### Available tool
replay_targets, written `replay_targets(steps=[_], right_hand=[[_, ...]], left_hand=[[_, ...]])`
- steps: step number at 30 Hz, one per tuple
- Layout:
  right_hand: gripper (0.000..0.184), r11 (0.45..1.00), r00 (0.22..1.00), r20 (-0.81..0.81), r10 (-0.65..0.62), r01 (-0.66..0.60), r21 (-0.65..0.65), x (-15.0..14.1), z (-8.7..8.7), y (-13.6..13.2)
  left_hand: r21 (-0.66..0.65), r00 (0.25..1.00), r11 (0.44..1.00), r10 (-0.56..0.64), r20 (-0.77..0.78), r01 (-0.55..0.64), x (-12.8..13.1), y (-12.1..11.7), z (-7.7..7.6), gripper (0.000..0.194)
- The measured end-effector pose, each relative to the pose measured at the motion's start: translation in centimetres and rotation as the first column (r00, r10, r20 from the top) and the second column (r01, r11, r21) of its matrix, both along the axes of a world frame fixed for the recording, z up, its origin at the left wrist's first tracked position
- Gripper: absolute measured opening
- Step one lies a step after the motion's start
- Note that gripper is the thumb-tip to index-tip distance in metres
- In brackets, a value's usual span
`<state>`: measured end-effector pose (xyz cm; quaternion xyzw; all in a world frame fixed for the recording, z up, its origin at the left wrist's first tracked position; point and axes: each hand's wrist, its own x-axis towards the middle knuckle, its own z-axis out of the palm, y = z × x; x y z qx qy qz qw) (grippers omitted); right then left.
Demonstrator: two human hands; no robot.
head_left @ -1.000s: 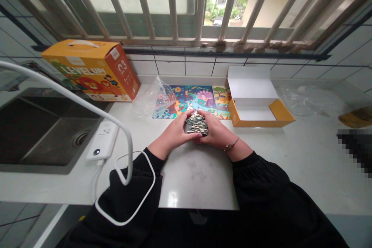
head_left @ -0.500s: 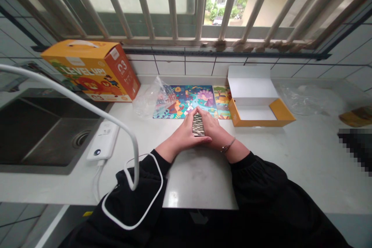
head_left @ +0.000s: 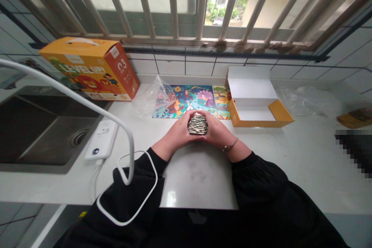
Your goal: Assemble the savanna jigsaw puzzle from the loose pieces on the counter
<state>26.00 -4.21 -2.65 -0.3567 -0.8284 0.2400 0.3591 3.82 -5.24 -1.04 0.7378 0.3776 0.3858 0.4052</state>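
Observation:
Between my two palms is a stack of puzzle pieces (head_left: 198,124), thin cardboard layers whose pale and dark edges face me. My left hand (head_left: 180,131) is closed around its left side, and my right hand (head_left: 215,128) around its right side. My fingertips meet at the far end of the stack and my thumbs at the near end. Just beyond my hands lies a colourful animal picture sheet (head_left: 186,99), its near edge partly covered by my fingers. A second picture sheet (head_left: 222,102) lies to its right, partly hidden by an open orange box (head_left: 261,121).
A large orange carton (head_left: 87,69) stands at the back left, with clear plastic bags (head_left: 145,100) beside it. At left are the sink (head_left: 55,135) and a white power bank (head_left: 101,139). Its white cable (head_left: 128,151) loops over my left sleeve. Window bars rise behind the counter (head_left: 200,178).
My hands have spread slightly apart around the stack, showing a wider face of it with its layers less even. The view has shifted a little.

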Motion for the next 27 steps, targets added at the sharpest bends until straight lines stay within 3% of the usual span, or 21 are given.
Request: replay_targets(steps=[3,8,17,22,27], right_hand=[[0.106,1.0,1.0,-0.011,0.021,-0.021,0.0,0.1,0.3,-0.2],[0.127,0.999,0.998,0.066,0.025,-0.027,0.035,0.4,-0.1,-0.4],[0.105,0.997,1.0,0.012,0.017,-0.018,0.076,-0.1,0.7,-0.4],[0.125,0.996,0.998,0.066,0.012,-0.018,0.087,0.3,0.0,-0.3],[0.126,0.998,0.995,0.095,-0.004,-0.001,0.057,0.4,-0.6,-0.1]], left_hand=[[-0.002,0.999,0.999,0.033,0.004,-0.033,-0.1,0.0,-0.1,0.111],[0.025,0.989,0.999,0.026,-0.146,-0.023,-0.5,0.1,-0.3,0.123],[0.148,0.978,0.988,0.078,-0.194,-0.049,-0.6,0.2,-0.3,0.114],[0.152,0.979,0.988,0.046,-0.198,-0.016,-0.7,0.0,-0.2,0.124],[0.122,0.976,0.991,-0.022,-0.216,0.049,-0.7,0.1,-0.6,0.129]])
